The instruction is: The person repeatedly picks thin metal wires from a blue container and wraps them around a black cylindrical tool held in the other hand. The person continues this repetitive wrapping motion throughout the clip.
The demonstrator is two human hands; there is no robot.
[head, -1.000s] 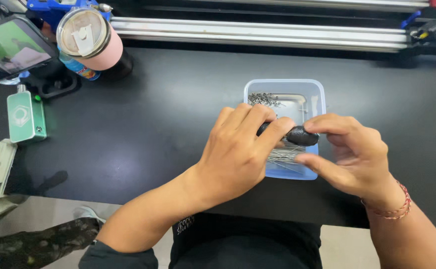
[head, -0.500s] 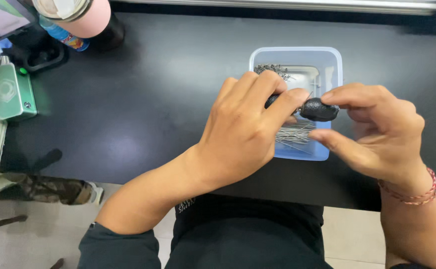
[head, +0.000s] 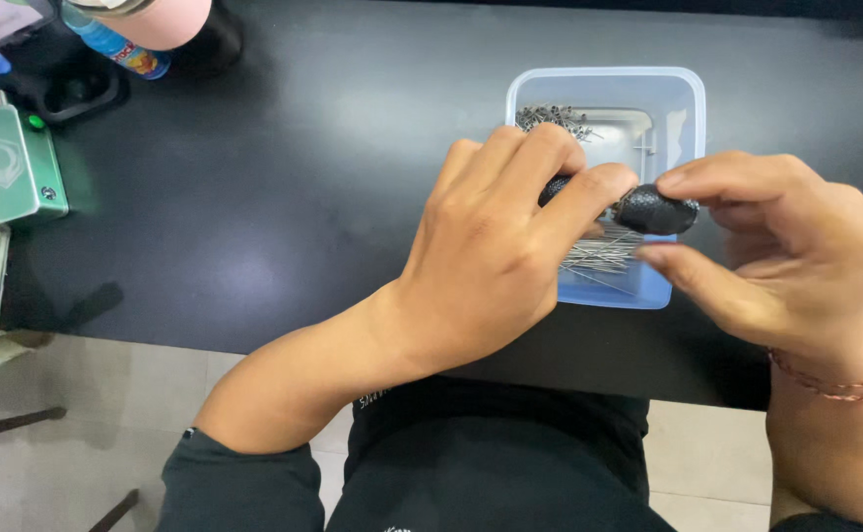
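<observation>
Over the clear plastic tub (head: 683, 103), we held a small black oval part (head: 656, 210) between both hands.
Its long axis ran left-right. Right hand (head: 786, 246) pinched the right end, thumb under, forefinger over; left hand (head: 496, 256) gripped the left end, fingers curled over. Thin metal pins (head: 599, 258) lay directly below in the tub, on the black table (head: 303, 197).

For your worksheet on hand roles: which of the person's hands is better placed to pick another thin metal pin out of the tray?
Probably the left hand: it lies over the metal pins in the clear plastic tray, while the right hand pinches the small black object.
</observation>
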